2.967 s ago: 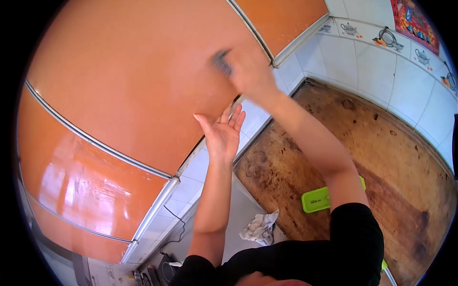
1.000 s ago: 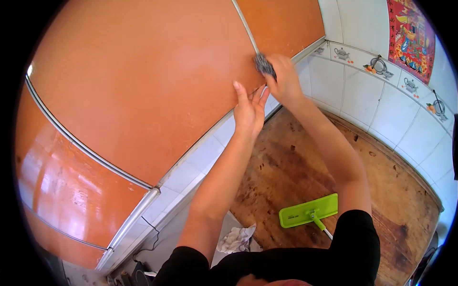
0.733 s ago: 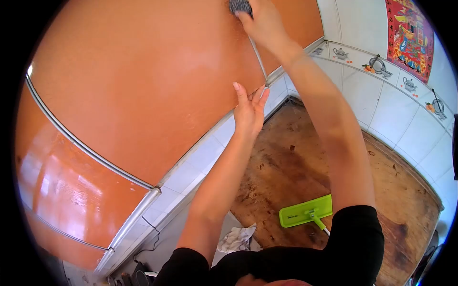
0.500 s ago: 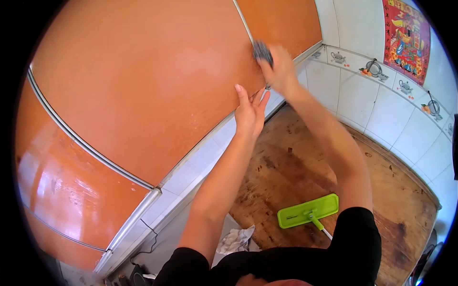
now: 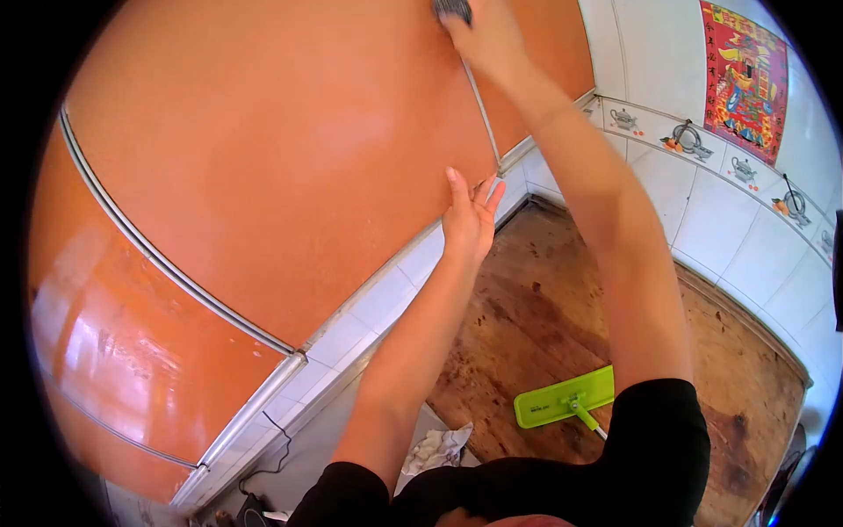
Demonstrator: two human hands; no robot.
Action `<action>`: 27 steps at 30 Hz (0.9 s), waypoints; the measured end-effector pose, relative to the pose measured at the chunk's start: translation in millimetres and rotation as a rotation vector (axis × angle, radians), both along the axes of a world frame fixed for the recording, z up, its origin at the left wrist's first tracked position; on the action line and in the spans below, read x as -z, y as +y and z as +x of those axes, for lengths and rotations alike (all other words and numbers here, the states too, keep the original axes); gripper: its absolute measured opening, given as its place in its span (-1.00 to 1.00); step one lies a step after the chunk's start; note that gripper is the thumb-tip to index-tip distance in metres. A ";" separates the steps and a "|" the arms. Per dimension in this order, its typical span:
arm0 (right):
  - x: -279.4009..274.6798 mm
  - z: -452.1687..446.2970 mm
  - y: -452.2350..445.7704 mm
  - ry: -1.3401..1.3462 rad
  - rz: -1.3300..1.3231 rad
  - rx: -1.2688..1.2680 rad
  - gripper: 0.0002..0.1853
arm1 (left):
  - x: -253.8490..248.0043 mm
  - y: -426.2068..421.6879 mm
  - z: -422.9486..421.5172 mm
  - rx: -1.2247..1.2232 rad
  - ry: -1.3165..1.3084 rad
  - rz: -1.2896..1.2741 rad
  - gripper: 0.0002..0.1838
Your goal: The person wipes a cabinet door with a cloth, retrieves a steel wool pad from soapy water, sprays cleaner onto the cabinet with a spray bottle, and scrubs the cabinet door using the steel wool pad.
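A: What does the right hand point(image 5: 493, 42) have?
B: A dark grey, wiry-looking scouring pad point(image 5: 453, 10), streaked with paler strands. The fingers are clamped on it, hiding one side, and the top of the view cuts it off.

A: Where is it?
B: Up along a thin silver-grey strip point(image 5: 479, 107), between a large, smooth orange cabinet panel point(image 5: 263, 176) and a narrower, deeper orange panel point(image 5: 555, 61). Whether it presses on either, I cannot tell.

A: How does the large panel look?
B: Softly glossy, with a pale, hazy sheen across the middle and a few faint marks toward its lower edge. The curved, shiny orange panel point(image 5: 132, 316) at lower left is brighter, with white reflections.

A: And the left hand point(image 5: 471, 227)?
B: At the large panel's lower edge, thumb and fingers apart, thumb pointing up.

A: What lies below?
B: A lime-green, flat, rectangular mop head point(image 5: 551, 400) on a stained brown wooden tabletop point(image 5: 527, 321), near a crumpled white cloth point(image 5: 439, 446).
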State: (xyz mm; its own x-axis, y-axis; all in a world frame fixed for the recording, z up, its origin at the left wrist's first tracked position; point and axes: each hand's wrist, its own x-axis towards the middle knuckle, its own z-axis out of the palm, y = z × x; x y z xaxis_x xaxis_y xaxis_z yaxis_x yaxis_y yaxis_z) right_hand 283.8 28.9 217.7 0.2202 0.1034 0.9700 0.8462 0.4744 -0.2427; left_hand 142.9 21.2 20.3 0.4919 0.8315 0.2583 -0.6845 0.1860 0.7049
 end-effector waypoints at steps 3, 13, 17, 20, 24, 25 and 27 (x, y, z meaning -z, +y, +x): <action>125.7 -2.0 -8.1 0.010 -0.017 0.009 -0.66 | 3.4 4.5 -1.7 0.054 -0.005 0.078 -0.17; 95.9 -10.5 -5.4 0.039 0.067 0.091 -0.71 | 0.4 0.8 -2.5 0.027 0.025 0.104 -0.18; 156.5 -21.0 -7.2 -0.018 0.096 0.155 -0.73 | -1.5 -2.5 -2.6 0.012 0.019 0.100 -0.22; 219.0 -29.5 -26.0 -0.001 -0.025 0.134 -0.63 | 0.1 0.5 1.5 -0.025 0.030 0.032 -0.21; 218.0 -30.2 -36.0 -0.043 0.013 0.156 -0.65 | 4.0 2.9 2.0 -0.006 0.037 0.115 -0.19; 209.9 -29.6 -36.6 -0.063 0.025 0.160 -0.66 | 4.2 1.2 1.6 -0.005 0.046 0.113 -0.20; 191.1 -25.6 -37.0 -0.086 0.067 0.154 -0.65 | 1.6 -0.3 0.3 -0.009 0.057 0.112 -0.20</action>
